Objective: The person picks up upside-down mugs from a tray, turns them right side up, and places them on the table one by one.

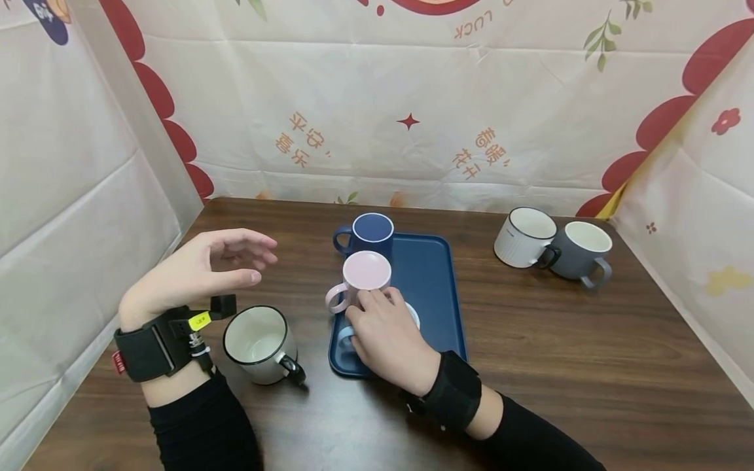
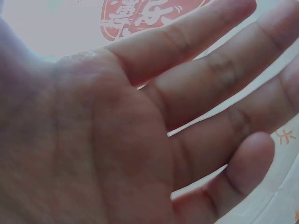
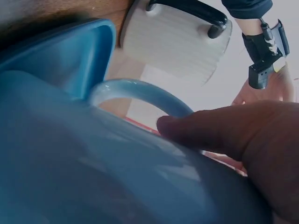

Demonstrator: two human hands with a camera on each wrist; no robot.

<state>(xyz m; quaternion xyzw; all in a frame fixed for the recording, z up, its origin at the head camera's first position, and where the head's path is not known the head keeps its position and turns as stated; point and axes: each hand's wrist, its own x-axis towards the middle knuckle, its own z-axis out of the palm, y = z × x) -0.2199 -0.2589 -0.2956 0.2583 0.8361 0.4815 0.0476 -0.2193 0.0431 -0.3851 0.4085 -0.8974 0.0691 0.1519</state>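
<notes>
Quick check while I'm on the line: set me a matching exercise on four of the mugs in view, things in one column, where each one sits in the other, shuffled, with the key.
Things:
1. dark blue mug
2. pink mug
3. light blue mug
4. grey mug

Places:
A. under the right hand, on the tray
B. far right of the table, off the tray
C. tray's far left corner
D. on the tray, between the other two mugs there

Pairs: 1-C, 2-D, 3-A, 4-B

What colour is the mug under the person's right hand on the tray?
Light blue. The glossy light blue mug shows best in the right wrist view, held by the right hand.
</notes>
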